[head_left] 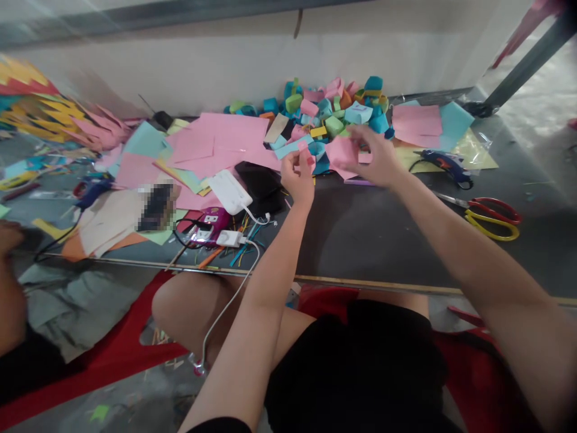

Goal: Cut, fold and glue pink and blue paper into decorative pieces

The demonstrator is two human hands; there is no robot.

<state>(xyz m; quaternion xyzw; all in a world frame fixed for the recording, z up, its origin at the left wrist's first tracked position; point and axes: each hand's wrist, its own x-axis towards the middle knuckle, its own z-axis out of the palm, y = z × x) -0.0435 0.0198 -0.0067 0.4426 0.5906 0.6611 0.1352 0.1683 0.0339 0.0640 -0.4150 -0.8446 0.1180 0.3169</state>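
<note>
In front of a pile of small folded paper pieces (334,125), my right hand (374,157) has its fingers curved round a pink paper piece (341,153). Just left of it is my left hand (299,174), its fingers pinched together near a small pink bit of paper (303,146). What lies between those fingertips is too small to make out clearly. A gap separates the two hands. Blue and green paper pieces lie directly behind them.
Red-and-yellow-handled scissors (493,218) and a blue glue gun (446,167) lie to the right. Pink sheets (225,135), a white power bank (229,191), a power strip (215,224) and cables are on the left. Another person's hand (9,237) is at the far left edge.
</note>
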